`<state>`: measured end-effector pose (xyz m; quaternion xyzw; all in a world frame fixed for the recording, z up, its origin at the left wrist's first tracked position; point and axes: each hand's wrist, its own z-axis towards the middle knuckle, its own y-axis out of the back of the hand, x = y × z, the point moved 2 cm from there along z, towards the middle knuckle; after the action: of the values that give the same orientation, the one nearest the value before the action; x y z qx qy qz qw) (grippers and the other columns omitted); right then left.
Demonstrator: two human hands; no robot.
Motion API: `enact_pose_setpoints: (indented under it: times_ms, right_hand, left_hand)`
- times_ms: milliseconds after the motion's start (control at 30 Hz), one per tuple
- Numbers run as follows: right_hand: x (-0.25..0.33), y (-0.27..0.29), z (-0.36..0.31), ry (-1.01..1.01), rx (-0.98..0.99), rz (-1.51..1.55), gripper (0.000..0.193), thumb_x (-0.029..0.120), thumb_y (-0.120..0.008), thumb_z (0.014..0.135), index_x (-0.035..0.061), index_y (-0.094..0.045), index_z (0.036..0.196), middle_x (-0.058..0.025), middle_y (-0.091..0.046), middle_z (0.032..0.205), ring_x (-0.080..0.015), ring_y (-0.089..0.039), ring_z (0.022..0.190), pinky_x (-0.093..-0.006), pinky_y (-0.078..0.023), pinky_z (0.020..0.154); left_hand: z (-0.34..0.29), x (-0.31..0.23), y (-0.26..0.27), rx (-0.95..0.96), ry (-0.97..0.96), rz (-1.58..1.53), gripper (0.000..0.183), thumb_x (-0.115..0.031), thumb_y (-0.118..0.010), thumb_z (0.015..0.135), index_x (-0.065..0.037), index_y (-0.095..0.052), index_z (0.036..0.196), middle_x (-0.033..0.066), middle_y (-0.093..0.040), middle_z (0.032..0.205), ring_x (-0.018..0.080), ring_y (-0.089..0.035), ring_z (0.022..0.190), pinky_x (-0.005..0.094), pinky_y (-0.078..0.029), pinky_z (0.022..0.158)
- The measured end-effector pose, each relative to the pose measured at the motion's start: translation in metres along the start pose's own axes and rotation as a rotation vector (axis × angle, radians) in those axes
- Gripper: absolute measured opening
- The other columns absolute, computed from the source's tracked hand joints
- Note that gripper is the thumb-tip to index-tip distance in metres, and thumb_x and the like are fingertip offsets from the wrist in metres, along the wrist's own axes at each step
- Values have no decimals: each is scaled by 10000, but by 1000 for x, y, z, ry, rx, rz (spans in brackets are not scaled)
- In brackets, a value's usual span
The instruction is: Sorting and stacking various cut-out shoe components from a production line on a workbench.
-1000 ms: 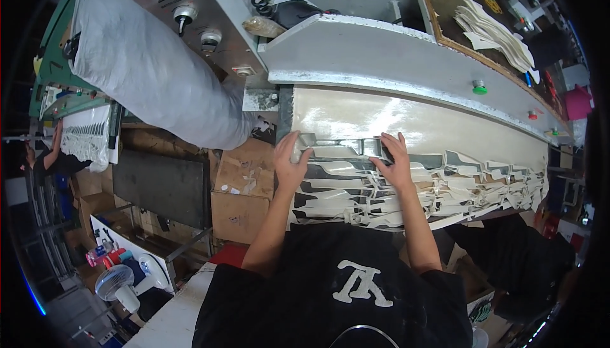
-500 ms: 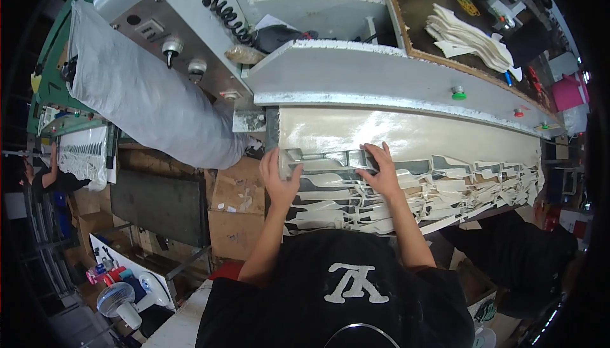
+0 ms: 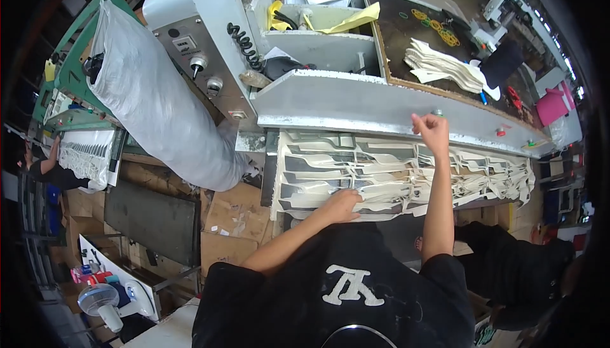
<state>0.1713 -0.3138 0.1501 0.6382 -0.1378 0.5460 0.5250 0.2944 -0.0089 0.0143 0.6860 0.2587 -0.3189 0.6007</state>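
Note:
My left hand [image 3: 341, 206] is closed at the near edge of a cream sheet [image 3: 381, 169], its curled fingers gripping the cut webbing there. The sheet is full of long cut-out gaps, and strips hang loose along it. My right hand [image 3: 433, 134] is raised over the grey machine beam [image 3: 337, 101], fingers folded in with nothing visible in them. Just beyond its knuckles shows a green button [image 3: 437, 112]; whether they touch is unclear. At the sheet's far side, part of a metal cutting die [image 3: 321, 140] shows beside the beam.
A grey panel with knobs [image 3: 198, 65] and a large plastic-wrapped roll [image 3: 152, 94] stand on the left. Stacked cream pieces [image 3: 441, 67] lie on the dark shelf beyond the beam. A small fan [image 3: 101, 302] sits lower left; another person [image 3: 44, 167] works far left.
Both hands have let go of the metal die. My right hand rose to the green button; my left came down to the sheet's near edge. The sheet's plain part is now hidden by the beam.

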Motion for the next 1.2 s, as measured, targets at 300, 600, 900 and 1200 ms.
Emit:
enact_pose_setpoints:
  times_ms: [300, 600, 900, 1200]
  right_hand:
    - [-7, -58, -116, 63, 342, -77, 261, 271, -862, 879, 35, -815, 981, -84, -796, 891, -185, -728, 850, -348, -568, 820]
    - [10, -93, -198, 137, 274, -495, 622, 263, -1025, 580, 45, -723, 1077, -157, -718, 1093, -398, -654, 1083, -477, -528, 955]
    - [-6, -97, -190, 157, 264, -579, 638, 396, -1045, 552, 8, -728, 946, -208, -723, 964, -411, -686, 956, -491, -553, 873]
    - [-9, -97, -200, 195, 352, -558, 602, 378, -1033, 554, -12, -730, 896, -199, -727, 910, -407, -685, 910, -493, -559, 858]
  left_hand:
    - [1, -13, 20, -294, -9, 78, 389, -196, -822, 863, -34, -711, 1198, 175, -670, 1115, 392, -638, 1134, 478, -505, 1021]
    - [-5, -25, 13, -382, 31, 35, 415, -127, -818, 830, -46, -695, 1218, 142, -648, 1173, 367, -619, 1162, 475, -481, 1002]
    - [-10, -23, -3, -449, -1, -8, 390, -114, -819, 819, -37, -689, 1178, 158, -632, 1148, 384, -600, 1170, 478, -472, 1000]
    - [-16, -17, -11, -339, -15, 7, 376, -157, -829, 829, -25, -700, 1157, 199, -640, 1156, 417, -604, 1178, 500, -482, 1024]
